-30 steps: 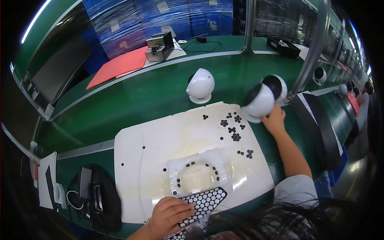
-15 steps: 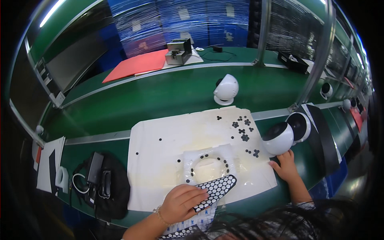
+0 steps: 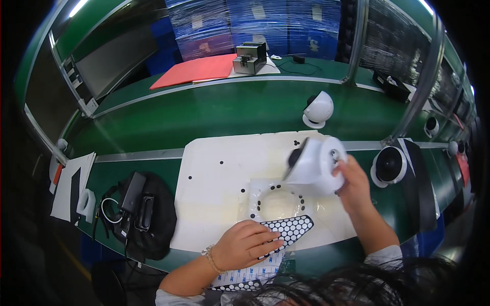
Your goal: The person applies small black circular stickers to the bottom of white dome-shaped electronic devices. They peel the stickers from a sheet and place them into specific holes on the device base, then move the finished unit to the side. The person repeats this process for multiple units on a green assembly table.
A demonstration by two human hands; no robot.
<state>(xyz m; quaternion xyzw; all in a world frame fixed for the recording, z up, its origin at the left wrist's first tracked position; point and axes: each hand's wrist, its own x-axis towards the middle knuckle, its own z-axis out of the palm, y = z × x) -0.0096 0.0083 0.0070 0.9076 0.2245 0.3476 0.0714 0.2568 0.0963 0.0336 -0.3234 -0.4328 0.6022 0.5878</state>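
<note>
My right hand (image 3: 354, 184) grips a white rounded camera-like device (image 3: 312, 171) by its round base. The device is tilted over the right part of the white board, its black face to the left, slightly blurred. My left hand (image 3: 245, 247) holds a black sheet of white round pads (image 3: 295, 229) at the board's front edge, fingers across its top; the thumb is hidden. Just beyond the sheet, a clear-taped white square pad (image 3: 255, 196) with a round opening and several black dots lies on the board. Printed backing paper (image 3: 237, 275) and another dotted strip (image 3: 240, 286) show below my left hand.
The white board (image 3: 204, 204) carries loose black dots. Another white device (image 3: 390, 164) stands at right, and one (image 3: 319, 109) on the green belt beyond. A black bag (image 3: 153, 224) with an adapter lies left. A metal box (image 3: 249, 58) and red sheet (image 3: 196, 71) are behind.
My right hand has picked up the nearer white device from the right side and brought it left over the board, tipping it. My left hand stays on the dotted sheet. The whole view has shifted.
</note>
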